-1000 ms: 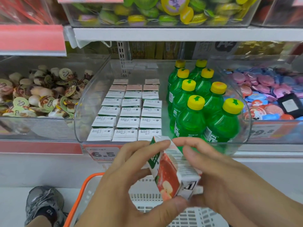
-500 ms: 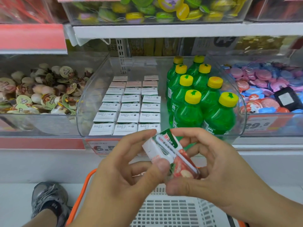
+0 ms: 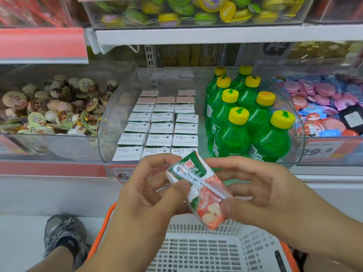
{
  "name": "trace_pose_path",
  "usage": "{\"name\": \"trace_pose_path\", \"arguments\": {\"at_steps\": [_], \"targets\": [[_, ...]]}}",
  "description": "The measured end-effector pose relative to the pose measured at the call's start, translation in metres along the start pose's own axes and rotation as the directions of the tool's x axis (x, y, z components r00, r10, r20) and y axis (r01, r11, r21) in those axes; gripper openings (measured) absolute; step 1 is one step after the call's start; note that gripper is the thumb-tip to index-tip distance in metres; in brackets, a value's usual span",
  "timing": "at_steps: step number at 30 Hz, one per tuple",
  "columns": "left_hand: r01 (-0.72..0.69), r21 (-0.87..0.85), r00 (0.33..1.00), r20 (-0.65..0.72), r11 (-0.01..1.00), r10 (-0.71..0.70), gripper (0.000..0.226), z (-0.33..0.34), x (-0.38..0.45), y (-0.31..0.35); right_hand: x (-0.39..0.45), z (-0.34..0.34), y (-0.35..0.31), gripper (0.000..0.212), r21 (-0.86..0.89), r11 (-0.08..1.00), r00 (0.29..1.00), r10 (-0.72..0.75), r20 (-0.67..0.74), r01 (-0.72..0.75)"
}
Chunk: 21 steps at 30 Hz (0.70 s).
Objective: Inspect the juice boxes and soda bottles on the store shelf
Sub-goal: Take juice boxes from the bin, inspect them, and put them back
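The juice box (image 3: 198,190) is showing a green top with white lettering, fading into a red and pink body printed with pale apple slices, and a clear-wrapped white straw (image 3: 200,181) is crossing it diagonally. The soda bottles (image 3: 249,122) are glowing translucent green under yellow caps stamped with green stars. The shelved juice boxes (image 3: 161,126) are presenting white tops with tiny dark print. The basket (image 3: 198,250) is showing white lattice walls and an orange rim. The price tag (image 3: 324,152) is wearing red with grey numerals. The shoe (image 3: 64,234) is looking mottled grey and black
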<state>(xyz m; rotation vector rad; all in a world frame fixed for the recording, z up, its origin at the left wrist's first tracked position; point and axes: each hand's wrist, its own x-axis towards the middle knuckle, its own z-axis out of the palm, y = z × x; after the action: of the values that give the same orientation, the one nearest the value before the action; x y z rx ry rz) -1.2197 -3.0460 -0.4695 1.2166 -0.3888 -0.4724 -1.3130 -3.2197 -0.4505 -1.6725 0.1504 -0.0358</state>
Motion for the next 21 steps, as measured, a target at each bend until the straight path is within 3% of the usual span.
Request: {"name": "trace_pose_path", "arguments": {"at_steps": [14,21], "targets": [[0.006,0.025,0.999,-0.043,1.0,-0.004,0.031,-0.003,0.005,0.003,0.002,-0.009,-0.002,0.06,0.117,0.993,0.997,-0.016,0.074,0.008],[-0.098,0.256,0.994,0.066,0.962,0.084,0.042,-0.005,0.005,0.009,0.003,-0.002,-0.012,0.048,0.174,0.982,0.995,-0.051,-0.089,0.066]]}}
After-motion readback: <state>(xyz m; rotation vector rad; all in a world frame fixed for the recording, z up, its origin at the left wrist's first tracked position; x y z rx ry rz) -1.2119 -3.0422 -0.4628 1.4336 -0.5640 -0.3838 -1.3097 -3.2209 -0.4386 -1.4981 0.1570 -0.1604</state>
